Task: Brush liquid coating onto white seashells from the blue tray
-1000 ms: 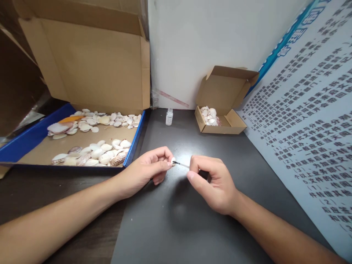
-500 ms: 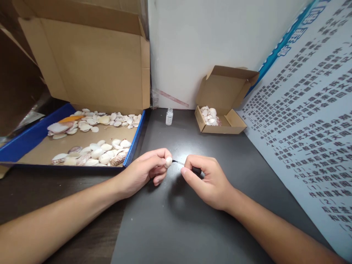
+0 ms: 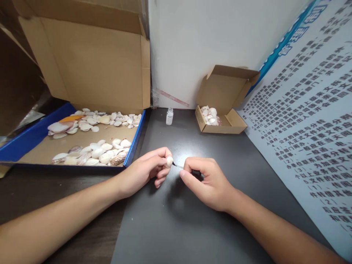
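Dark grey tabletop (image 3: 176,227) runs to a white wall, with a printed poster (image 3: 308,124) cut off at right. Left hand (image 3: 143,170) pinches a small white shell (image 3: 168,161) between thumb and fingertips; right hand (image 3: 209,181) is clamped on a thin black-handled brush (image 3: 181,167), its tip touching the shell and its handle mostly hidden. Behind stand one small clear glass bottle (image 3: 169,116), one small cardboard box of shells (image 3: 220,119) and one blue-edged tray (image 3: 134,141) of loose shells too many to count.

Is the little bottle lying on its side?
No, the little bottle stands upright on the dark table, by the wall, apart from both hands.
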